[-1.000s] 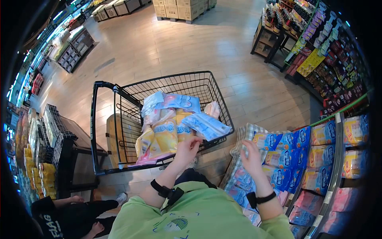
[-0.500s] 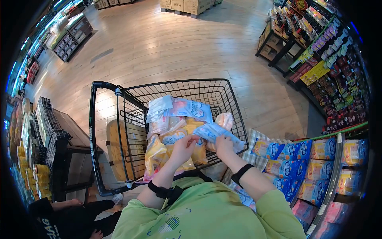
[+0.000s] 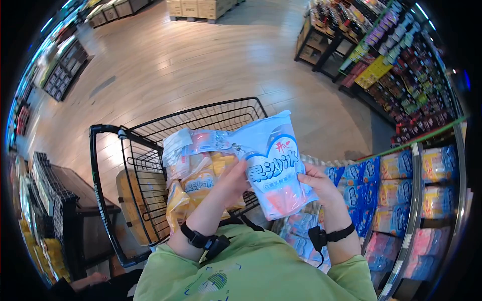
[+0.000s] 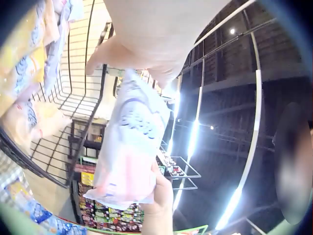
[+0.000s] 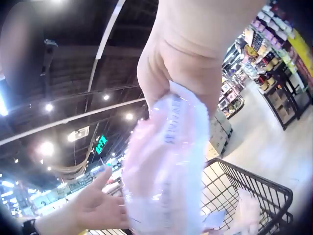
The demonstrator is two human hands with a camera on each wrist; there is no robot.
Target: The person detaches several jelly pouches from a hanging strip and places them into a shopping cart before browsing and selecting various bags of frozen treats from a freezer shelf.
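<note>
The fingers of the right hand (image 3: 321,185) pinch the lower right edge of a blue-and-white fruit-slush pouch (image 3: 273,168), thumb on the printed face. Those of the left hand (image 3: 233,178) are spread beside its other edge, the thumb well apart; whether they touch the film, I cannot tell. The pouch is held up, tilted, in front of the body at the near side of a black wire shopping cart (image 3: 97,170), print towards the wearer. Yellow pouches (image 3: 202,183) lie in the cart. The step in hand looks like handling this one pouch, perhaps to check it or load it. Setting it among the others would call for moving it left over the basket, lowering it, then loosening the right-hand pinch.
</note>
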